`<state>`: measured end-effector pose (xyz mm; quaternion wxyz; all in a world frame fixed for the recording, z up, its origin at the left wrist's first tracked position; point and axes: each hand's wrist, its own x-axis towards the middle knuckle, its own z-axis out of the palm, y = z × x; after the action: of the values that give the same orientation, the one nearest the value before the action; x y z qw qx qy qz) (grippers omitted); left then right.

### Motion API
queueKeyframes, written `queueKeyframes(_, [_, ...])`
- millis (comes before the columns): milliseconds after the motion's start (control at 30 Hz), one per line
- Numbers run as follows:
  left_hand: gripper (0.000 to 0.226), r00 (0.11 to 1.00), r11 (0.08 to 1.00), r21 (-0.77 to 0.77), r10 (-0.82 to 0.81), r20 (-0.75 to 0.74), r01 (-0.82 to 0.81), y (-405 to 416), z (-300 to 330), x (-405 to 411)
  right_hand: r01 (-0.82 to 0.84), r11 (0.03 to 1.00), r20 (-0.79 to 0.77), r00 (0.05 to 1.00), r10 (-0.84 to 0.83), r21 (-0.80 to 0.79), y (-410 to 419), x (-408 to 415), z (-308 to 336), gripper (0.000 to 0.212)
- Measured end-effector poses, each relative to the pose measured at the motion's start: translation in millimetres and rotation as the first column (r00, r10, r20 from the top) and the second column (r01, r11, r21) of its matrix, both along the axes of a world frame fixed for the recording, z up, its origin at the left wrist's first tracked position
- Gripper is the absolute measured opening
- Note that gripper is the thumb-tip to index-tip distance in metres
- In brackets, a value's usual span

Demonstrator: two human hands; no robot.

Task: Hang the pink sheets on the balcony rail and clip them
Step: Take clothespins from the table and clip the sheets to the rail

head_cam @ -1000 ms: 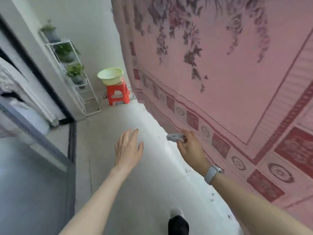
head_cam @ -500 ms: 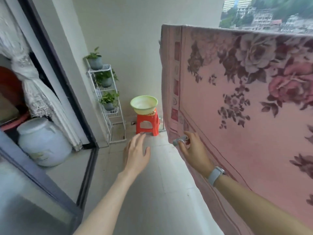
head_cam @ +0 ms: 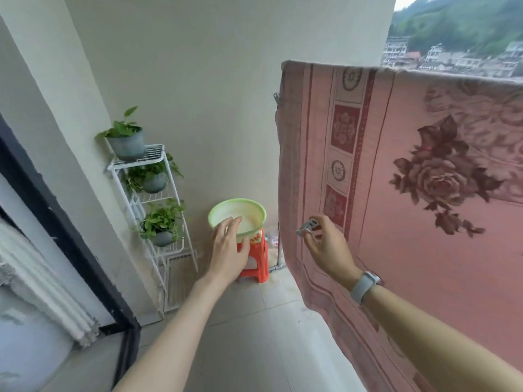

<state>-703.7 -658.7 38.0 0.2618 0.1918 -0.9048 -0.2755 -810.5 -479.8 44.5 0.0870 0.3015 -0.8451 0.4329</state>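
A pink sheet with dark rose prints and a patterned border hangs over the balcony rail on the right, draped down to the floor; the rail itself is hidden under it. A small clip sits at the sheet's upper left edge. My right hand, with a grey watch on the wrist, is in front of the sheet's border and pinches a grey clip between thumb and fingers. My left hand is held out in the air, fingers apart, holding nothing.
A green basin rests on an orange stool by the far wall. A white wire rack with three potted plants stands to the left. A dark door frame and curtain line the left side. Tiled floor runs ahead.
My view has lifted from the floor and sheet's lower part toward the far wall and rail top. Both hands have kept their pose, the right still pinching the clip.
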Motion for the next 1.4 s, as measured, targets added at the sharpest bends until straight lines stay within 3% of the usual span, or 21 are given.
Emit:
queueKeyframes(300, [0.045,0.994,0.991,0.114,-0.083,0.067,0.075,-143,-52,-206,0.093,0.996,-0.003,0.996,-0.093,0.008,-148,-190,-42,0.035])
queueKeyframes(500, [0.039,0.983,0.985,0.144,-0.118,0.14,0.097,-244,-66,-358,0.154,0.987,0.121,0.98,-0.158,0.037,-255,-338,-59,0.026])
queueKeyframes(733, [0.025,0.956,0.943,0.241,-0.264,0.126,0.229,-321,-68,-487,0.164,0.978,0.235,0.953,-0.19,0.126,-334,-453,-62,0.027])
queueKeyframes(867, [0.024,0.932,0.901,0.288,-0.356,0.063,0.324,-359,-80,-571,0.311,0.935,0.189,0.921,-0.341,0.171,-365,-504,-82,0.027])
queueKeyframes(967, [0.025,0.858,0.818,0.345,-0.51,0.066,0.46,-373,-94,-636,0.496,0.849,0.144,0.84,-0.522,0.182,-390,-536,-103,0.019])
queueKeyframes(1067, [0.031,0.739,0.679,0.45,-0.671,0.06,0.58,-374,-102,-690,0.685,0.701,0.166,0.681,-0.713,0.199,-416,-553,-115,0.026])
queueKeyframes(1200, [0.038,0.528,0.414,0.628,-0.849,0.006,0.659,-366,-113,-730,0.807,0.526,0.156,0.502,-0.851,0.268,-440,-568,-117,0.038])
queueKeyframes(1267, [0.034,0.422,0.265,0.7,-0.905,-0.056,0.663,-361,-118,-740,0.851,0.438,0.067,0.439,-0.896,0.29,-445,-575,-116,0.037])
queueKeyframes(1333, [0.025,0.417,0.205,0.732,-0.902,-0.116,0.649,-358,-119,-745,0.88,0.337,-0.052,0.375,-0.926,0.333,-445,-580,-117,0.035])
queueKeyframes(1400, [0.018,0.467,0.232,0.718,-0.872,-0.145,0.656,-358,-119,-750,0.853,0.336,0.005,0.364,-0.931,0.399,-445,-582,-119,0.035])
